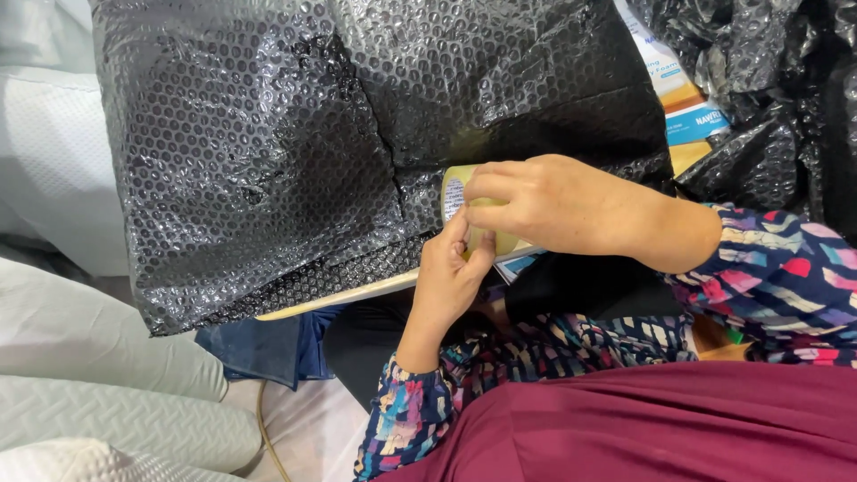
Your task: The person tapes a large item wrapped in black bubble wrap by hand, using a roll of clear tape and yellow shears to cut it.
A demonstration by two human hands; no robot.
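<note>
A large flat object wrapped in black bubble wrap (268, 152) fills the upper middle of the view, with a pale board edge (348, 295) showing under its lower rim. My right hand (553, 201) grips a roll of yellowish packing tape (455, 183) against the wrap's lower right edge. My left hand (446, 277) reaches up from below, its fingertips pinching at the tape roll beside my right thumb. Both sleeves are patterned in many colours.
White quilted bedding (54, 170) lies at the left and lower left. More crumpled black bubble wrap (759, 80) is heaped at the upper right, over printed cardboard boxes (687, 107). Dark blue cloth (268, 344) lies below the wrapped object. Maroon fabric (661, 424) covers my lap.
</note>
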